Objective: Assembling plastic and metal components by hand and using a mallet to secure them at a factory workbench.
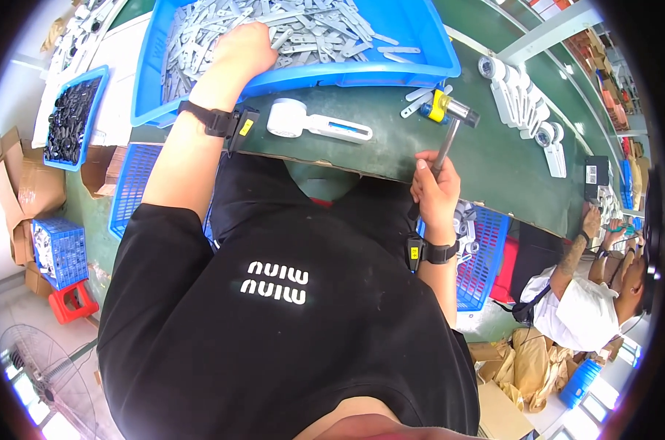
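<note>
While closed, right hand [438, 192] around hammer [450, 138].

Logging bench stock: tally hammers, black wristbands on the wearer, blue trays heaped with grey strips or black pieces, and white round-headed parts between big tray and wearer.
Hammer: 1
Black wristbands: 2
Large blue tray of grey strips: 1
Small blue tray of black pieces: 1
White round-headed part: 1
Total: 6
</note>
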`<state>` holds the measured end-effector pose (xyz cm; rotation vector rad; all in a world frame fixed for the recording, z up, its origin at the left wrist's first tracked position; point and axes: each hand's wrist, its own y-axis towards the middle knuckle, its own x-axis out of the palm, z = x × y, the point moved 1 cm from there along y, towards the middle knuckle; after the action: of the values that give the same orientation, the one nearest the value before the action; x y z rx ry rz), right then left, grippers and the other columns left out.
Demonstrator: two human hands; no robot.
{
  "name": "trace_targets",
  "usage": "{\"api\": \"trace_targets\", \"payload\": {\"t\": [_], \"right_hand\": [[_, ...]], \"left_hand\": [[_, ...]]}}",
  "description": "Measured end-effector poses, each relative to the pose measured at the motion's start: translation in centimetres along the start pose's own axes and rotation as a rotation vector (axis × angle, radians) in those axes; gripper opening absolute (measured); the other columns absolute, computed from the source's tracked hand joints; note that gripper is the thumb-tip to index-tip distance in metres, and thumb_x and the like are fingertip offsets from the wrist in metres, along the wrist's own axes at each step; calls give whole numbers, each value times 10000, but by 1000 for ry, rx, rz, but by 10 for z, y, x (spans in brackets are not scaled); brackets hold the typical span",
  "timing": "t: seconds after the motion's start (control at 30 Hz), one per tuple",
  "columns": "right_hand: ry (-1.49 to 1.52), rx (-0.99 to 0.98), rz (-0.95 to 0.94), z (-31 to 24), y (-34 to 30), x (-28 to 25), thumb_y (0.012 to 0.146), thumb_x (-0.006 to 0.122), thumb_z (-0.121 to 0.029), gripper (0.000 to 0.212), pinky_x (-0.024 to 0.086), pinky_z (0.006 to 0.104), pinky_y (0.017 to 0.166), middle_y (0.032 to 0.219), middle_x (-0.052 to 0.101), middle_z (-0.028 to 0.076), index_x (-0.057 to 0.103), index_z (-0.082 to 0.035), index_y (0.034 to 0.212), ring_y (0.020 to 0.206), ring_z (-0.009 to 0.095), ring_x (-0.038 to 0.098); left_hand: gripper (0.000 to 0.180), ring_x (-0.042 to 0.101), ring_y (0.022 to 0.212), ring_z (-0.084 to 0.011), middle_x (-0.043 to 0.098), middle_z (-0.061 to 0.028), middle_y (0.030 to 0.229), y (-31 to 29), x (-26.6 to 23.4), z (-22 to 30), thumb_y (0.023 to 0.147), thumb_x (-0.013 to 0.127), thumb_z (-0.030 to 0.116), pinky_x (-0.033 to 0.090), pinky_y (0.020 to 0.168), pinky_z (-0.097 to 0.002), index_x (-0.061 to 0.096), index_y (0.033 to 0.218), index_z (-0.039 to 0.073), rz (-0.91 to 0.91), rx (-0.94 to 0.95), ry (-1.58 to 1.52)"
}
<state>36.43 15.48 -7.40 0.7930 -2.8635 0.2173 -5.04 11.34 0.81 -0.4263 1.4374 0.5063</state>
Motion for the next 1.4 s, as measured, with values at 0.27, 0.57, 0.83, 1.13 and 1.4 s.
{"api": "trace_targets", "payload": {"t": [0.27, 0.57, 0.83, 1.13, 1.4], "right_hand": [[-28, 14, 15, -2, 0, 1, 1081, 659, -47, 133, 373, 229, 467, 738, 534, -45, 639, 9, 1200, 522, 37, 443], [-91, 36, 52, -22, 9, 58, 1046, 752, -122, 219, 371, 211, 465, 837, 706, 1, 738, 6, 1223, 538, 19, 501], [-34, -75, -35, -26, 30, 103, 1050, 778, -147, 238, 368, 210, 466, 923, 792, 41, 761, -2, 1238, 538, 10, 502], [179, -4, -68, -11, 38, 62, 1105, 662, -81, 99, 384, 256, 456, 935, 734, 74, 708, 2, 1134, 502, 50, 430], [-43, -108, -163, -2, 21, 61, 1071, 674, -48, 71, 442, 241, 508, 1165, 777, 144, 710, 13, 1069, 573, 54, 514]], "left_hand": [[288, 777, 1096, -387, 792, -217, 1155, -14, -9, -23, 1017, 669, 164, 632, 948, -496, 735, 1253, 14, 144, 53, -56], [239, 796, 1038, -276, 765, -122, 1110, -105, -3, 46, 1027, 691, -77, 702, 831, -374, 674, 1253, 2, -229, 398, -1962], [155, 760, 1015, -191, 784, -97, 1108, -126, 28, 63, 978, 779, -3, 614, 864, -345, 741, 1127, 9, -26, 542, -1448], [149, 708, 979, -302, 736, -74, 1067, -121, 38, 42, 876, 837, 99, 540, 928, -418, 728, 964, 49, 184, 788, -704], [131, 701, 944, -279, 719, -43, 1029, -125, 45, 43, 863, 833, 83, 546, 897, -423, 752, 962, 58, 257, 821, -649]]}}
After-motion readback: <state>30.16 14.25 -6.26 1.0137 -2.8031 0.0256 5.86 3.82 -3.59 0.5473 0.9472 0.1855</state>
